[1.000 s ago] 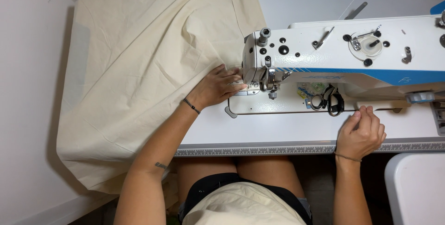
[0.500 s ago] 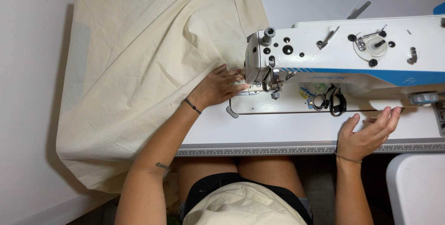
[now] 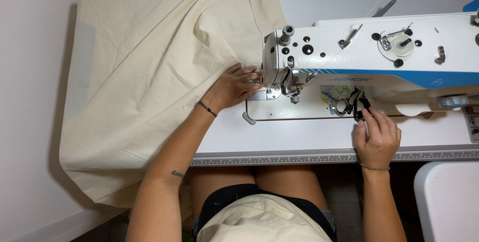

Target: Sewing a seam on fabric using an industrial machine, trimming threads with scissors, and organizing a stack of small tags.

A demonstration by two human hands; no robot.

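Nearest me, the table (image 3: 299, 145) front edge with its ruled strip runs left to right just above my lap; a bare white band lies between that edge and the sewing machine (image 3: 379, 57) base, the only open room for moving.

My right hand (image 3: 377, 136) rests on that band, fingers curled together onto a pair of black-handled scissors (image 3: 355, 106) lying on the machine bed under the arm. Whether I actually grip them, I cannot tell; only the handles show, just beyond my fingertips. Their long axis looks to run near to far, but the blades are hidden.

My left hand (image 3: 234, 86) lies flat, fingers together and pointing right, pressing the cream cloth (image 3: 149, 82) beside the presser foot (image 3: 292, 90). A thin dark band sits on that wrist.

The cloth spreads left of the machine and away from me, long axis running from near left to far right. Its left part hangs over the table's left edge; the far part passes behind the machine head.
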